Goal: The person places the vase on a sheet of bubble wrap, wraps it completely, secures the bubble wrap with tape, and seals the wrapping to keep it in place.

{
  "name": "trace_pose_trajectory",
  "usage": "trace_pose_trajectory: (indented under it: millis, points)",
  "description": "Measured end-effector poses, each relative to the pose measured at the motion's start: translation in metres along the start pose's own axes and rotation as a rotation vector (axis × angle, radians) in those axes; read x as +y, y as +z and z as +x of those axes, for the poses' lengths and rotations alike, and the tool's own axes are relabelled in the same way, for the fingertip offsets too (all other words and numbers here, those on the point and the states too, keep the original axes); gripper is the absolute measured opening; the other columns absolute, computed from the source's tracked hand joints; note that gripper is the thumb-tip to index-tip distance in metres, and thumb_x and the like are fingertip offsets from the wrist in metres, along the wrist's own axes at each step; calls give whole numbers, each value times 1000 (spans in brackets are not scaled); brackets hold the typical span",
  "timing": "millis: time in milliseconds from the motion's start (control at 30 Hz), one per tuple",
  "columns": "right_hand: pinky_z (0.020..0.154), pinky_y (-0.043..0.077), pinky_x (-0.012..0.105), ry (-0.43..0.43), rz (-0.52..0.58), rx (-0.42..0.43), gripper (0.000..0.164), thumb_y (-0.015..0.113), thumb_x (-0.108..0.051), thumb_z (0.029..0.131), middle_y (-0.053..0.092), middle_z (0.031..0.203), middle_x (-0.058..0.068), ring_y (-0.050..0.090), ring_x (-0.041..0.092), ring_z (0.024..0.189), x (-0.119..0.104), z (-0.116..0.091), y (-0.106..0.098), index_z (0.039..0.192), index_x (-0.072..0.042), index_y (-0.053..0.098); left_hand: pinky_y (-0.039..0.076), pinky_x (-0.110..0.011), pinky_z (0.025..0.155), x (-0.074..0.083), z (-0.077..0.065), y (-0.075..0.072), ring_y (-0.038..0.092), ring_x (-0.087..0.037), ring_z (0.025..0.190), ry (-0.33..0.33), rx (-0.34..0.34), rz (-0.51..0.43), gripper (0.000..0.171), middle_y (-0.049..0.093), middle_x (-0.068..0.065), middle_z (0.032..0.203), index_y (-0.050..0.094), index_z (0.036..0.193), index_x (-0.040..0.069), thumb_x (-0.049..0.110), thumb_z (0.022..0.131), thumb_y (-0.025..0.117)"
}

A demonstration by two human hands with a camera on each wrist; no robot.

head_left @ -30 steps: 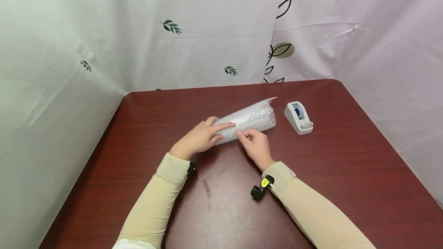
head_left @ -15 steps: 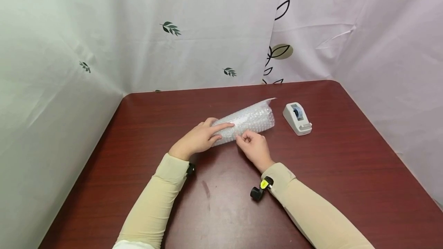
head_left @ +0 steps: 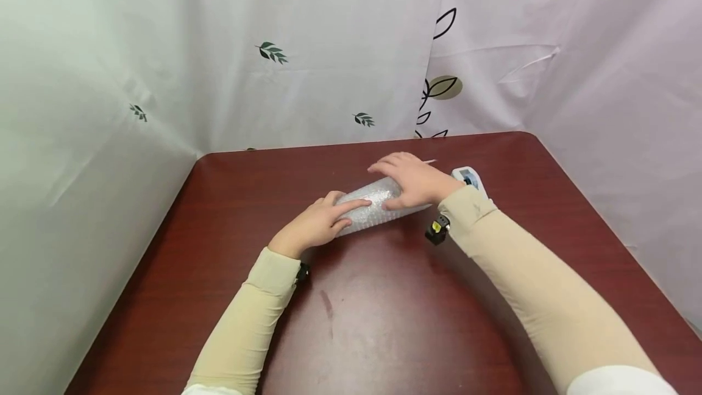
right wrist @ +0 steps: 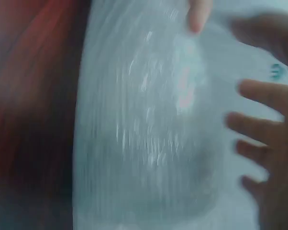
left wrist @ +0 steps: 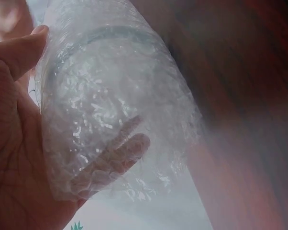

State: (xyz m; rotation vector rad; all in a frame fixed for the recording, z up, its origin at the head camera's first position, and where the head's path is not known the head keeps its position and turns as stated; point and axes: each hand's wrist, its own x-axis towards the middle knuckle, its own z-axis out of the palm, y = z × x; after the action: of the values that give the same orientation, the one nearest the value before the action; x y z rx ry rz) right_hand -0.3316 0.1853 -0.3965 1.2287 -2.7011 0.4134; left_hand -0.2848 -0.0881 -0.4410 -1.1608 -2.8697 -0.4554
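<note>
A roll of clear bubble wrap [head_left: 378,215] lies slantwise on the table, with a loose corner at its far right end. Through the wrap in the left wrist view a curved edge shows, but what is inside cannot be made out. My left hand [head_left: 309,227] holds the roll's left end, thumb on one side and fingers curving round the other; some fingers show through the wrap [left wrist: 110,91]. Over the roll's right half is my right hand [head_left: 419,180], fingers spread. The right wrist view is blurred, with those fingers apart from the wrap [right wrist: 144,120].
A white tape dispenser [head_left: 471,179] stands just beyond my right wrist, partly hidden by it. The dark red table [head_left: 340,334] ends at white leaf-printed curtains [head_left: 329,78] at the back and sides.
My right hand has left its pinch at the roll's near edge, moved up and right over the roll, and spread its fingers. My left hand keeps its place.
</note>
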Motion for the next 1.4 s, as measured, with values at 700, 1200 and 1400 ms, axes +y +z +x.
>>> trace_pose_trajectory:
  millis: [700, 1200, 1400]
  points:
    - [73, 54, 50, 358, -115, -170, 72, 72, -58, 74, 72, 114, 7, 68, 27, 95, -8, 6, 13, 135, -21, 61, 9, -62, 119, 19, 8, 1, 11, -48, 149, -353, 127, 133, 89, 19, -30, 158, 14, 163, 18, 34, 95, 69]
    - [57, 56, 44, 759, -134, -132, 83, 54, -70, 87, 69, 100, 21, 69, 34, 79, -47, 40, 28, 119, 6, 60, 37, -53, 111, 41, 42, 9, 35, -37, 145, -471, 0, -362, 71, 36, -26, 155, 14, 161, 6, 35, 104, 46]
    - [57, 55, 43, 842, -34, -108, 84, 53, -74, 87, 68, 102, 19, 68, 33, 79, -40, 46, 32, 114, 5, 64, 37, -52, 112, 46, 43, 9, 44, -38, 140, -471, 86, -465, 76, 39, -29, 153, 11, 159, -3, 37, 104, 46]
